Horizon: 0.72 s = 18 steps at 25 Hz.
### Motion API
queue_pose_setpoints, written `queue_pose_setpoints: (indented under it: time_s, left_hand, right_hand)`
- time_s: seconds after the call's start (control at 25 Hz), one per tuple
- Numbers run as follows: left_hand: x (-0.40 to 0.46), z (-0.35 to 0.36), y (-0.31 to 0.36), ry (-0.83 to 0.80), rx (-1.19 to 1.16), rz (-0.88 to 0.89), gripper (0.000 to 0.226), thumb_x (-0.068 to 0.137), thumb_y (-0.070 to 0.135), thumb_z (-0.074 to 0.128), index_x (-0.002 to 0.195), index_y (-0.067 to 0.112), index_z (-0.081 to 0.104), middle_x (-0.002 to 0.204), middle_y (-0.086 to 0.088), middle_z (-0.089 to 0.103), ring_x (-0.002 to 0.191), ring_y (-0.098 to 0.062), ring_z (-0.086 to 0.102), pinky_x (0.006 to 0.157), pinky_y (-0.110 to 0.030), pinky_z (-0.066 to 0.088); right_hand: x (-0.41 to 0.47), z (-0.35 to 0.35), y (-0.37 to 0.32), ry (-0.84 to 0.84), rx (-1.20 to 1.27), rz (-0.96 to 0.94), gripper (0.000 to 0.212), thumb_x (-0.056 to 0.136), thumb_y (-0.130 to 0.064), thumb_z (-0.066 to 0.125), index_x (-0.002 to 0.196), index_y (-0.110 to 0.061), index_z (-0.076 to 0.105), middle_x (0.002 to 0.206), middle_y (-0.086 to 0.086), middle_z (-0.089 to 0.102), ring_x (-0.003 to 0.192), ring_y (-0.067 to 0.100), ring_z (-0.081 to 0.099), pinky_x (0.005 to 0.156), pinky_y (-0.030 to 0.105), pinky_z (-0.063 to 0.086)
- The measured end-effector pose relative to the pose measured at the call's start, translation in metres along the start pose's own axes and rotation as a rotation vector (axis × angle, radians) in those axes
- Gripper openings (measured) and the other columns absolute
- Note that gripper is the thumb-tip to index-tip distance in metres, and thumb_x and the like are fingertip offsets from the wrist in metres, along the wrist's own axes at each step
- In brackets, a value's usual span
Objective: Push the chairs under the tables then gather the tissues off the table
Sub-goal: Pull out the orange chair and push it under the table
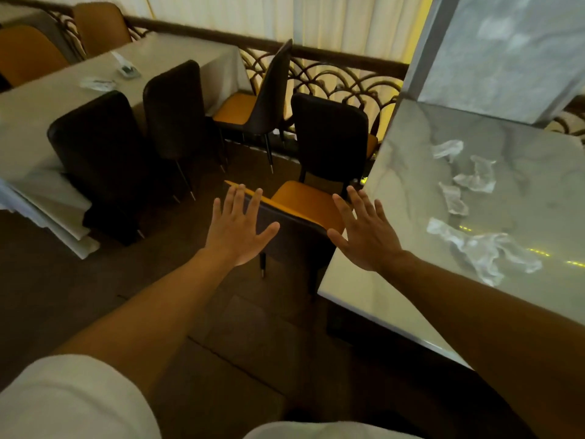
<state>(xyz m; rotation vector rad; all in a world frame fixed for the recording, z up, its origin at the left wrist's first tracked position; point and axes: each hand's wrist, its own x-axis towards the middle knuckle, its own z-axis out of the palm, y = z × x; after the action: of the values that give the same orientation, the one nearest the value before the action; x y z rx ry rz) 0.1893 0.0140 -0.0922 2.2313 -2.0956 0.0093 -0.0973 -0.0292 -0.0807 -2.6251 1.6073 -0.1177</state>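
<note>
A dark chair with an orange seat (pixel 304 204) stands beside the marble table (pixel 411 172) on the right, its backrest toward me. My left hand (pixel 237 226) and my right hand (pixel 367 232) are spread flat with straight fingers at the top of that backrest; whether they touch it is unclear. Several crumpled white tissues (pixel 474 180) lie on the marble table, the largest one (pixel 484 248) nearest me. A second dark chair (pixel 330 137) stands farther along the same table edge.
On the left, a cloth-covered table (pixel 41 106) has two dark chairs (pixel 107 160) tucked against it and a tissue (pixel 96 83) on top. Another chair (pixel 266 99) stands out by the ornate railing (pixel 332 74). A marble pillar (pixel 506 52) rises at the right.
</note>
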Motion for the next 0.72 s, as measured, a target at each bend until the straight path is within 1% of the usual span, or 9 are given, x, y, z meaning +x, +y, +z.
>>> queue_pose_setpoints:
  time_s: [0.12, 0.2, 0.32, 0.44, 0.52, 0.6, 0.64, 0.68, 0.72]
  left_hand:
    - [0.005, 0.018, -0.018, -0.035, -0.011, 0.036, 0.09, 0.089, 0.082, 0.013, 0.158, 0.029, -0.01, 0.168, -0.012, -0.007, 0.153, -0.029, -0.013, 0.123, -0.052, -0.003]
    - [0.012, 0.03, -0.03, -0.075, -0.048, -0.003, 0.09, 0.09, 0.081, 0.019, 0.159, 0.029, -0.009, 0.168, -0.011, -0.007, 0.153, -0.029, -0.013, 0.123, -0.052, -0.003]
    - [0.03, 0.044, -0.048, -0.116, -0.073, -0.091, 0.094, 0.09, 0.078, 0.034, 0.159, 0.029, -0.007, 0.168, -0.01, -0.006, 0.153, -0.029, -0.012, 0.122, -0.053, -0.002]
    - [0.05, 0.048, -0.061, -0.18, -0.054, -0.096, 0.1, 0.09, 0.07, 0.051, 0.159, 0.028, -0.008, 0.168, -0.01, -0.007, 0.153, -0.03, -0.013, 0.123, -0.055, 0.0]
    - [0.065, 0.051, -0.07, -0.237, -0.032, -0.094, 0.097, 0.092, 0.062, 0.056, 0.159, 0.027, -0.005, 0.168, -0.009, -0.006, 0.153, -0.031, -0.012, 0.123, -0.054, 0.0]
    - [0.084, 0.051, -0.081, -0.324, -0.012, -0.078, 0.09, 0.095, 0.054, 0.056, 0.16, 0.025, 0.0, 0.168, -0.009, -0.006, 0.153, -0.03, -0.012, 0.123, -0.053, -0.001]
    - [0.095, 0.05, -0.087, -0.362, -0.003, -0.065, 0.088, 0.097, 0.05, 0.056, 0.16, 0.024, 0.001, 0.169, -0.008, -0.006, 0.153, -0.029, -0.012, 0.123, -0.052, -0.001]
    - [0.106, 0.049, -0.093, -0.39, 0.006, -0.053, 0.086, 0.097, 0.046, 0.056, 0.16, 0.022, 0.003, 0.169, -0.008, -0.005, 0.154, -0.029, -0.011, 0.124, -0.051, 0.0]
    - [0.117, 0.048, -0.097, -0.41, 0.014, -0.039, 0.086, 0.098, 0.043, 0.057, 0.161, 0.021, 0.003, 0.169, -0.008, -0.003, 0.154, -0.028, -0.01, 0.124, -0.05, 0.001]
  right_hand:
    - [0.016, 0.017, -0.024, -0.018, 0.068, 0.053, 0.078, 0.101, -0.063, 0.031, 0.162, -0.025, 0.002, 0.171, 0.011, 0.0, 0.157, 0.035, -0.002, 0.125, 0.057, 0.009]
    - [0.03, 0.03, -0.041, -0.062, 0.106, 0.077, 0.079, 0.101, -0.06, 0.037, 0.162, -0.025, 0.001, 0.171, 0.01, -0.002, 0.157, 0.033, -0.005, 0.125, 0.056, 0.007]
    - [0.057, 0.05, -0.059, -0.118, 0.149, 0.065, 0.081, 0.101, -0.059, 0.042, 0.162, -0.026, 0.001, 0.171, 0.01, 0.0, 0.157, 0.032, -0.005, 0.126, 0.055, 0.006]
    - [0.093, 0.071, -0.067, -0.185, 0.181, 0.072, 0.087, 0.099, -0.057, 0.049, 0.162, -0.025, 0.0, 0.171, 0.011, 0.002, 0.157, 0.034, -0.002, 0.125, 0.057, 0.007]
    - [0.126, 0.083, -0.072, -0.26, 0.185, 0.115, 0.093, 0.097, -0.054, 0.056, 0.161, -0.023, -0.003, 0.171, 0.012, 0.005, 0.156, 0.035, 0.002, 0.124, 0.059, 0.009]
    - [0.158, 0.089, -0.079, -0.348, 0.212, 0.171, 0.096, 0.095, -0.051, 0.061, 0.162, -0.021, -0.002, 0.168, 0.014, 0.016, 0.155, 0.036, 0.014, 0.124, 0.059, 0.013]
    - [0.174, 0.091, -0.082, -0.389, 0.233, 0.193, 0.093, 0.095, -0.05, 0.062, 0.161, -0.02, 0.004, 0.163, 0.015, 0.027, 0.151, 0.037, 0.025, 0.122, 0.058, 0.02]
    - [0.187, 0.094, -0.085, -0.43, 0.25, 0.205, 0.085, 0.095, -0.048, 0.063, 0.159, -0.019, 0.015, 0.155, 0.015, 0.039, 0.142, 0.036, 0.039, 0.118, 0.056, 0.031]
    - [0.199, 0.097, -0.085, -0.479, 0.273, 0.213, 0.073, 0.096, -0.046, 0.062, 0.154, -0.019, 0.028, 0.142, 0.014, 0.05, 0.129, 0.034, 0.052, 0.11, 0.053, 0.043]
